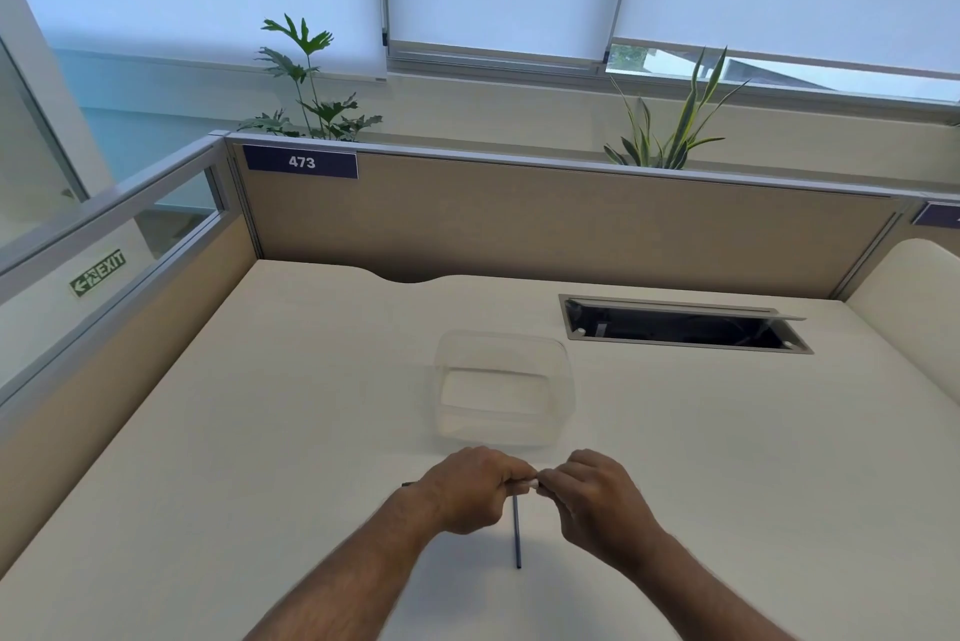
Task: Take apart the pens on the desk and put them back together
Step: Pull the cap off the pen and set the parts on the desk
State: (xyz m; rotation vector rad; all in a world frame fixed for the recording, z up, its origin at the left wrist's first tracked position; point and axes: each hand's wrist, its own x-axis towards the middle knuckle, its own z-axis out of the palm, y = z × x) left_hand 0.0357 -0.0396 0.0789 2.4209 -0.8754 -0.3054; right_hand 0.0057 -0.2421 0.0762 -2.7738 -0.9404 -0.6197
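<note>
Both my hands meet over the near middle of the cream desk (291, 422). My left hand (470, 489) is closed around a pen barrel whose dark tip pokes out at my wrist on the left. My right hand (597, 495) pinches the barrel's other end, where a small pale piece (531, 484) shows between my fingertips. Most of the barrel is hidden inside my fists. A thin dark blue refill (517, 531) lies on the desk just below my hands, pointing toward me.
An empty clear plastic container (452, 411) stands on the desk just beyond my hands. An open cable hatch (680, 326) is set into the desk at the back right. Tan partition panels (519, 219) wall the desk at the back and left.
</note>
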